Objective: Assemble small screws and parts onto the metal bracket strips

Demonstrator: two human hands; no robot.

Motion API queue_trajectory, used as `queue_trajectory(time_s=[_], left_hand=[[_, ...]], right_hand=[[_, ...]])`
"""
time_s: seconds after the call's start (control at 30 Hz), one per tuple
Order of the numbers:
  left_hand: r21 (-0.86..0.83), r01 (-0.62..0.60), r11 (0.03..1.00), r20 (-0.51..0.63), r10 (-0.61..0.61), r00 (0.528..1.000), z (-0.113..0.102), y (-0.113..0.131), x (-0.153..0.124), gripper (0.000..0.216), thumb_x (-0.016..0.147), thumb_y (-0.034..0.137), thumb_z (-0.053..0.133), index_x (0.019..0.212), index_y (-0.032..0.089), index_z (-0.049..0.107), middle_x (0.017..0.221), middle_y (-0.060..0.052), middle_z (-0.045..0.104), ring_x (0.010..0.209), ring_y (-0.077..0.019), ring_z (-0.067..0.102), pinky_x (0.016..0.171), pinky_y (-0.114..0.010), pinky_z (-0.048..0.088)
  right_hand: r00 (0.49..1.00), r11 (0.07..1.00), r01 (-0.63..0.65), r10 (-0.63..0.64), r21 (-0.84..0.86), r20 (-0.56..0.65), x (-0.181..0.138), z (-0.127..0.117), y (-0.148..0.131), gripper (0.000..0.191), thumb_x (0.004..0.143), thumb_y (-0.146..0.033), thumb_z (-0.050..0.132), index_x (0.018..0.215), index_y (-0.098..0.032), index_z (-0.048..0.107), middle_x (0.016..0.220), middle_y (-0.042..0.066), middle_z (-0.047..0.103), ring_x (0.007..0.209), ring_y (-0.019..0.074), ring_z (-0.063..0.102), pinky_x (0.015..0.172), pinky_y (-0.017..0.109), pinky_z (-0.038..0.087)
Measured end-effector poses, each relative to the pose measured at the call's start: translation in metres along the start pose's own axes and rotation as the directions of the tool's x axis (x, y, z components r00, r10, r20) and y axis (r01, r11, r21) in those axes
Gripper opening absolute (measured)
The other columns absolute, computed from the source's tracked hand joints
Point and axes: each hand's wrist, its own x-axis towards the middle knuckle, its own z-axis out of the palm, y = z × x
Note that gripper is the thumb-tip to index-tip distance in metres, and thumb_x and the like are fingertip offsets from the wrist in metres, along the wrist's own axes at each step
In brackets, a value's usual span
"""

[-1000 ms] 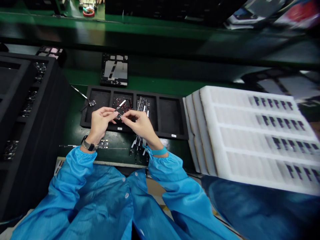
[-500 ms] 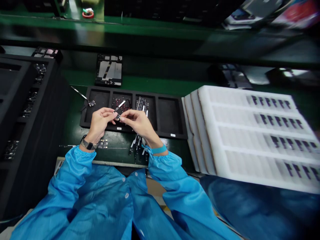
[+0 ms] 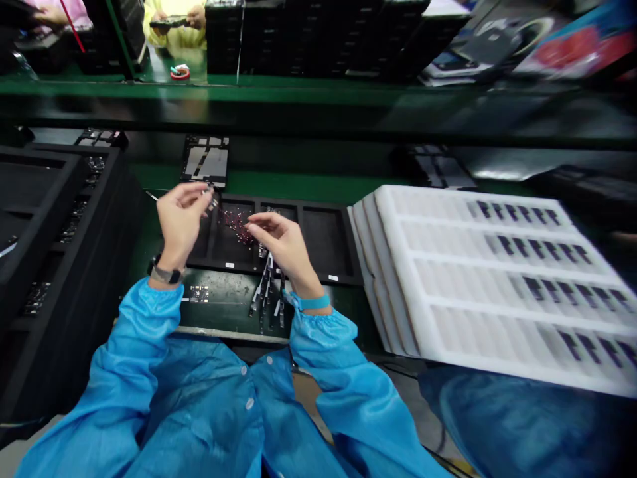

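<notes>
My left hand (image 3: 180, 219) is raised over the left end of a black compartment tray (image 3: 328, 249), its fingertips pinched on a small dark component (image 3: 211, 198). My right hand (image 3: 277, 244) hovers over the tray's middle, fingers loosely curled near a pile of tiny red parts (image 3: 237, 223); I cannot see anything in it. Several white-tipped flex strips (image 3: 267, 295) lie under my right wrist. A small circuit board (image 3: 199, 293) rests on the green mat near my left wrist.
A stack of white foam trays (image 3: 478, 265) with rows of dark parts fills the right. Black stacked trays (image 3: 44, 219) stand at the left. A device frame (image 3: 206, 161) lies behind the tray. Another person's hands (image 3: 176, 18) work across the far bench.
My hands have parted: the left has lifted up and to the left with the small component, and the right has let go of it and stays over the tray. The camera has tilted up.
</notes>
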Motion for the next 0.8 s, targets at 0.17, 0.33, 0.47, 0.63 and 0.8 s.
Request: queue_trajectory(time_s=[0.17, 0.33, 0.47, 0.63, 0.8], left_hand=[[0.668, -0.245, 0.702, 0.112, 0.23, 0.967, 0.009, -0.016, 0.097, 0.039, 0.101, 0.011, 0.046, 0.131, 0.013, 0.072, 0.134, -0.019, 0.074, 0.131, -0.0303, 0.065, 0.113, -0.043, 0.048], [0.838, -0.415, 0.355, 0.474, -0.095, 0.875, 0.022, -0.051, 0.13, 0.041, 0.091, 0.004, 0.049, 0.122, 0.0, 0.074, 0.127, -0.028, 0.074, 0.132, -0.0373, 0.064, 0.115, -0.047, 0.044], [0.829, -0.413, 0.378, 0.51, -0.205, 0.835, 0.023, -0.062, 0.137, 0.042, 0.093, 0.013, 0.053, 0.127, 0.004, 0.076, 0.129, -0.024, 0.075, 0.129, -0.0341, 0.066, 0.114, -0.044, 0.046], [0.688, -0.335, 0.644, 0.516, -0.108, 0.85, -0.022, -0.014, 0.092, 0.035, 0.093, 0.033, 0.064, 0.116, 0.013, 0.081, 0.116, -0.014, 0.081, 0.112, -0.0314, 0.071, 0.106, -0.041, 0.052], [0.535, -0.32, 0.782, 0.604, -0.09, 0.792, -0.081, 0.024, -0.068, 0.027, 0.096, 0.042, 0.065, 0.102, 0.021, 0.082, 0.107, -0.01, 0.081, 0.104, -0.0289, 0.072, 0.102, -0.044, 0.055]], right_hand=[[0.992, 0.998, -0.027, 0.034, 0.055, -0.125, 0.014, -0.022, 0.016, 0.033, 0.088, -0.055, 0.078, 0.094, -0.022, 0.077, 0.09, 0.007, 0.081, 0.09, 0.0243, 0.076, 0.086, 0.039, 0.059], [0.984, 0.998, -0.035, 0.045, 0.06, -0.172, 0.028, -0.032, 0.035, 0.032, 0.085, -0.053, 0.075, 0.086, -0.021, 0.074, 0.082, 0.006, 0.078, 0.081, 0.022, 0.073, 0.078, 0.036, 0.057], [0.961, 0.999, -0.038, 0.032, -0.014, -0.276, 0.031, -0.045, 0.041, 0.028, 0.089, -0.048, 0.07, 0.085, -0.02, 0.073, 0.079, 0.005, 0.076, 0.076, 0.0193, 0.068, 0.075, 0.034, 0.055], [0.968, 0.99, -0.05, 0.015, -0.131, -0.252, 0.031, -0.057, 0.04, 0.029, 0.093, -0.045, 0.071, 0.079, -0.02, 0.07, 0.076, 0.005, 0.075, 0.073, 0.0186, 0.067, 0.073, 0.033, 0.053], [0.938, 0.982, 0.026, -0.089, -0.189, -0.335, 0.005, -0.067, -0.002, 0.026, 0.094, -0.043, 0.074, 0.08, -0.022, 0.072, 0.078, 0.004, 0.075, 0.076, 0.0214, 0.069, 0.075, 0.036, 0.054]])
